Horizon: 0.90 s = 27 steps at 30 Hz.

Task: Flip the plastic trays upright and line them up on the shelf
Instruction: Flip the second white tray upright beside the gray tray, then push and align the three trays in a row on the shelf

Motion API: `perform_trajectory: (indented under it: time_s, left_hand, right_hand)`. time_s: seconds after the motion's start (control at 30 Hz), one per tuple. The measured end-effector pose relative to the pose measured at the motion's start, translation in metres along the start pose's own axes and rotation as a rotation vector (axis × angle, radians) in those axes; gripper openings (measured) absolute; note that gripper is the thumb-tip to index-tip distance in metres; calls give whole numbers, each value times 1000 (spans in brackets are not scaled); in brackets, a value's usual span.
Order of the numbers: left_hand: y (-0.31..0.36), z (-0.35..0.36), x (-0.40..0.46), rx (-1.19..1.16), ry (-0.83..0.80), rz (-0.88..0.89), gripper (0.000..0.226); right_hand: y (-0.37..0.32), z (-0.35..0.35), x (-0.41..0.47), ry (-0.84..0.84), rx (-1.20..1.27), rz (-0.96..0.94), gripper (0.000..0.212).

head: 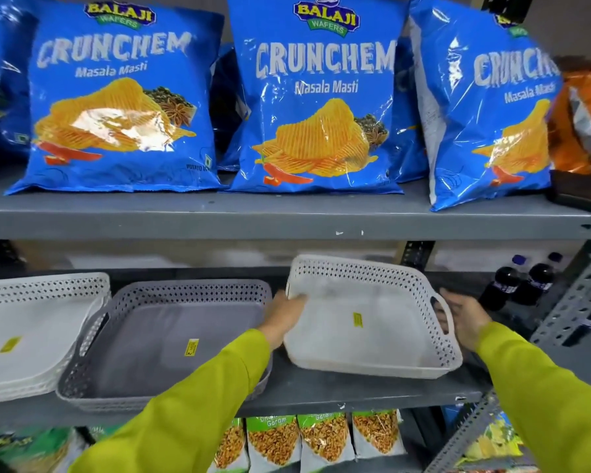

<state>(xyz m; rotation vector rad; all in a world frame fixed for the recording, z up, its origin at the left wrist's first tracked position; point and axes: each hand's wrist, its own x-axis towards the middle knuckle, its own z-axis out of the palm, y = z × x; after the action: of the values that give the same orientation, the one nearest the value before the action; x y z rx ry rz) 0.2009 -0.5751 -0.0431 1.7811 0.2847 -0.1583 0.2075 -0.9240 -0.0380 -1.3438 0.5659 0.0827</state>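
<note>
A white perforated plastic tray (365, 322) is tilted, open side up, its far rim raised and its near edge low over the grey middle shelf (355, 387). My left hand (285, 314) grips its left rim. My right hand (464, 319) holds the right handle end. A grey perforated tray (171, 339) lies upright on the shelf to its left, with a yellow sticker inside. Further left, a stack of white trays (31, 332) lies upright at the frame's edge.
Blue crisp bags (318, 97) fill the upper shelf (287, 216), which hangs low over the trays. Two dark bottles (522, 281) stand at the back right beside a slotted metal upright (574, 295). Snack packets (321, 438) sit on the shelf below.
</note>
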Motion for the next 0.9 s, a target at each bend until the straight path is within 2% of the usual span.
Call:
perform_trajectory:
  time_s: [0.07,0.17,0.2,0.27,0.33,0.37,0.43,0.5,0.57,0.63,0.7,0.73,0.8,0.9]
  left_hand:
    - [-11,0,3,160,-18,-15,58]
    - [2,-1,-17,170,35,57,47]
    - [8,0,-23,177,56,106,41]
    - [13,-7,-30,198,114,204,32]
    - [13,-29,-36,182,216,303,33]
    - [10,-51,-39,194,288,344,34]
    - [-6,-102,-42,277,448,400,35]
    - [-33,-168,-43,450,630,415,36]
    - [-65,-233,-43,681,736,307,52]
    - [-91,-284,-49,828,680,67,69]
    - [-105,-318,-64,831,512,-136,83]
    - [-111,-326,-71,866,399,-176,83]
    - [-120,-334,-84,994,211,-143,68]
    - [-130,-339,-96,1054,210,-20,47]
  right_hand:
    - [8,-2,6,58,-156,25,22]
    - [17,-2,18,176,-582,-7,25]
    - [16,3,18,244,-747,-54,31]
    - [18,22,9,359,-921,-163,59]
    - [20,53,-12,404,-1038,-414,60]
    - [22,77,-30,333,-1081,-516,54]
    - [36,125,-59,73,-1033,-505,49]
    - [53,173,-84,-117,-1092,-351,71]
    - [73,211,-104,-221,-1259,-210,101]
    - [91,236,-120,-309,-1302,-152,105]
    - [111,250,-132,-329,-1321,-200,94]
    - [119,252,-136,-299,-1349,-230,88]
    - [127,251,-142,-225,-1409,-280,73]
    - [131,250,-152,-101,-1466,-326,58]
